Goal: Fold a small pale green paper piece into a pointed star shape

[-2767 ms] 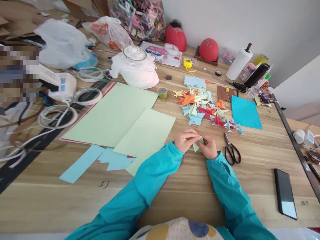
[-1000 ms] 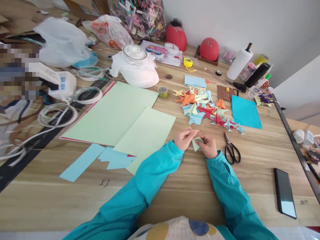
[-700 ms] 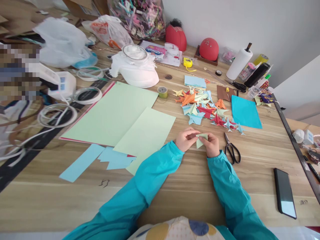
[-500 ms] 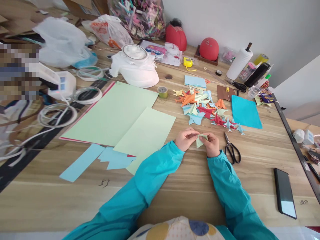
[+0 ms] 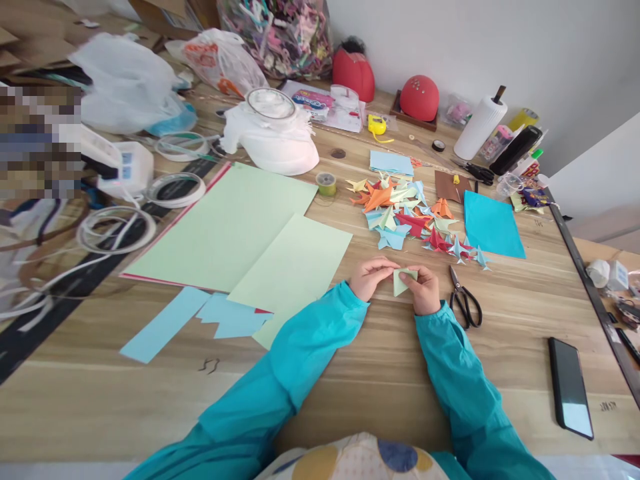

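Note:
A small piece of pale green folded paper (image 5: 400, 285) is held over the table in front of me. My right hand (image 5: 425, 291) pinches its right side, thumb on top. From the other side my left hand (image 5: 369, 278) has its thumb and fingers pressed together at the paper's upper left edge; the fingertips partly hide the contact. Just beyond my hands lies a pile of folded paper cranes (image 5: 410, 217) in orange, red, blue, green and yellow. Black-handled scissors (image 5: 465, 303) rest right of my right hand.
Large pale green sheets (image 5: 240, 220) and blue paper strips (image 5: 165, 325) lie on the left. A turquoise square (image 5: 494, 223) sits right of the cranes. A phone (image 5: 570, 387) lies near the right edge. Cables (image 5: 115, 230) and bags (image 5: 130, 83) crowd the far left.
The folded paper has turned in my fingers and now shows a plainer, flatter face instead of a creased, pointed one. Both hands stay in nearly the same place.

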`<action>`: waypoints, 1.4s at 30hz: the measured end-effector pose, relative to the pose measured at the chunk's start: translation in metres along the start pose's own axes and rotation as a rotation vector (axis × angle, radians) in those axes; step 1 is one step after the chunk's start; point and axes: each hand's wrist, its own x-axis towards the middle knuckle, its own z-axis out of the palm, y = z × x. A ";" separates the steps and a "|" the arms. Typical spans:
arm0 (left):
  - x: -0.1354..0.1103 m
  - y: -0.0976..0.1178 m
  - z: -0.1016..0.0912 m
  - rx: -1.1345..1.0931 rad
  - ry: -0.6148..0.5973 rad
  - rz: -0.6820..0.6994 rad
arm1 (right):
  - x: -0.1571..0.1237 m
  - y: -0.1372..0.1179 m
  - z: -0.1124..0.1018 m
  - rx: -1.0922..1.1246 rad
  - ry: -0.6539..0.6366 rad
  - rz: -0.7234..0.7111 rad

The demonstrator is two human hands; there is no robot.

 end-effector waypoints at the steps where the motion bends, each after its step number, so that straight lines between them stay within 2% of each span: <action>1: 0.000 0.000 0.000 -0.038 0.006 -0.014 | 0.000 0.000 0.000 0.011 0.010 0.010; 4: 0.000 0.000 0.002 -0.083 0.015 -0.047 | 0.000 -0.001 0.000 0.031 0.024 0.018; 9: 0.000 0.005 0.005 0.053 0.003 0.000 | 0.000 -0.002 0.001 0.016 0.019 0.013; 22: -0.001 0.005 0.003 0.101 0.017 0.003 | 0.000 -0.002 0.001 0.008 -0.007 -0.024; 31: -0.002 0.005 0.007 0.197 -0.027 0.062 | -0.001 0.000 0.000 -0.026 -0.029 -0.030; 37: 0.001 -0.002 0.003 0.109 0.077 0.006 | -0.004 -0.006 -0.001 0.057 -0.103 0.015; 42: 0.004 -0.009 0.002 0.005 0.214 -0.067 | -0.003 -0.009 0.000 0.122 -0.076 0.064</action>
